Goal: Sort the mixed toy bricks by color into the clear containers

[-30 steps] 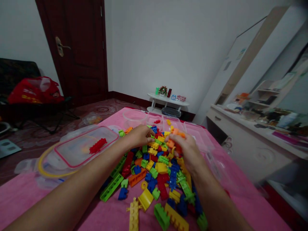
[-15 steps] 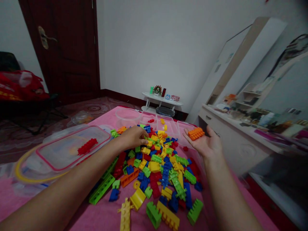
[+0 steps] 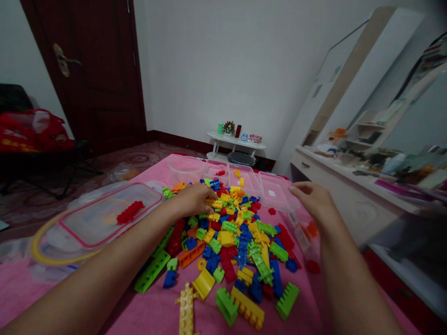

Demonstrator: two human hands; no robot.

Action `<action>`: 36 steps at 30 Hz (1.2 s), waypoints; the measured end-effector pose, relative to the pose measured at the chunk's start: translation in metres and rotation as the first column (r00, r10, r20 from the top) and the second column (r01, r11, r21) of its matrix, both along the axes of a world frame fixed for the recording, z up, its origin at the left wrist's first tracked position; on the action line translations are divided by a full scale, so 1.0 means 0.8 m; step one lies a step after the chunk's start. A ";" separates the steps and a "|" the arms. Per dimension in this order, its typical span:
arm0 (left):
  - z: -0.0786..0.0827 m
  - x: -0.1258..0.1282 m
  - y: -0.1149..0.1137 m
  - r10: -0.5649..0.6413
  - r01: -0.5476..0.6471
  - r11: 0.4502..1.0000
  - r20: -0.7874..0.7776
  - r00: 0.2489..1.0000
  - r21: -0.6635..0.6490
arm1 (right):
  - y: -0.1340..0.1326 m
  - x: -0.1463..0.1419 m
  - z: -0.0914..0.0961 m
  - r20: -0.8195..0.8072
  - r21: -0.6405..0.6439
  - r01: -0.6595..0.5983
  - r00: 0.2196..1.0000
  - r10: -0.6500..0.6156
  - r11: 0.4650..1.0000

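Bricks (image 3: pixel 226 238): judged light, stiff, slick; grip by sides. Left hand (image 3: pixel 193 200): curled over them, hold unclear. Right hand (image 3: pixel 313 197): part-open, seemingly empty, near right edge of table (image 3: pixel 150 311).

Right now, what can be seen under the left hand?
Yellow bricks show by the fingers of the left hand, above the mixed brick pile. Whatever the palm and wrist cover cannot be seen.

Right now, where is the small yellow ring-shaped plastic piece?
In the head view, the yellow ring lies low and just left of centre, between the long orange plastic block and the curved yellow plastic piece.
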State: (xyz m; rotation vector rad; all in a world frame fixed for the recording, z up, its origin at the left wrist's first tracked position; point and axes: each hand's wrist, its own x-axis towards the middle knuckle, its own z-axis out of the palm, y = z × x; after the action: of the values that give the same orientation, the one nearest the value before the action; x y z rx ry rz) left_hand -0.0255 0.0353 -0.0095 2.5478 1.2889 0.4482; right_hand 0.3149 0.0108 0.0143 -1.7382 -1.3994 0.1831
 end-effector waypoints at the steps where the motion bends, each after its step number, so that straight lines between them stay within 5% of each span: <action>1: 0.000 0.000 0.000 -0.011 0.011 1.000 -0.029 1.000 0.002 | -0.001 -0.019 -0.001 0.011 -0.046 -0.126 0.992 0.127 0.991; 3: -0.002 0.000 0.000 -0.034 0.033 0.999 -0.076 0.997 -0.005 | -0.007 -0.058 -0.003 0.042 -0.208 -0.362 0.925 0.378 0.909; 5: -0.002 -0.002 0.000 -0.050 0.047 0.999 -0.089 0.995 -0.026 | -0.015 -0.088 -0.004 0.158 -0.395 -0.417 0.847 0.508 0.818; 10: 0.002 -0.007 -0.003 -0.111 0.105 0.993 -0.113 0.987 -0.058 | -0.035 -0.101 0.007 0.522 -0.609 -0.015 0.745 0.415 0.793; 15: 0.004 -0.007 -0.011 -0.127 0.120 0.991 -0.174 0.976 -0.053 | -0.029 -0.077 -0.007 0.468 -0.708 0.016 0.760 0.452 0.706; 19: 0.002 -0.004 -0.012 -0.114 0.107 0.993 -0.188 0.976 -0.049 | -0.022 -0.078 -0.021 0.515 -0.664 -0.038 0.702 0.493 0.747; 23: 0.008 0.009 -0.019 -0.124 0.127 0.991 -0.063 0.990 0.051 | -0.021 -0.082 -0.004 0.596 -0.570 0.051 0.713 0.370 0.820; 27: 0.006 0.033 -0.032 -0.188 0.183 0.975 0.032 0.982 0.124 | -0.023 -0.093 0.002 0.625 -0.388 -0.057 0.718 0.308 0.920; 31: -0.011 0.052 -0.040 -0.341 0.344 0.936 -0.060 0.938 0.070 | -0.022 -0.110 -0.018 0.528 -0.477 -0.219 0.703 0.477 0.851; 36: -0.026 0.059 -0.037 -0.262 0.269 0.960 -0.088 0.961 0.083 | -0.012 -0.110 -0.026 0.309 -0.369 -0.359 0.823 0.477 0.858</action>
State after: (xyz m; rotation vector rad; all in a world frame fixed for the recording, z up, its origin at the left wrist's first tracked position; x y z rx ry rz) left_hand 0.0216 0.0056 -0.0300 2.7897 0.9469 0.3664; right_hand 0.2272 0.0014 -0.0069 -1.7352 -2.1512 0.3131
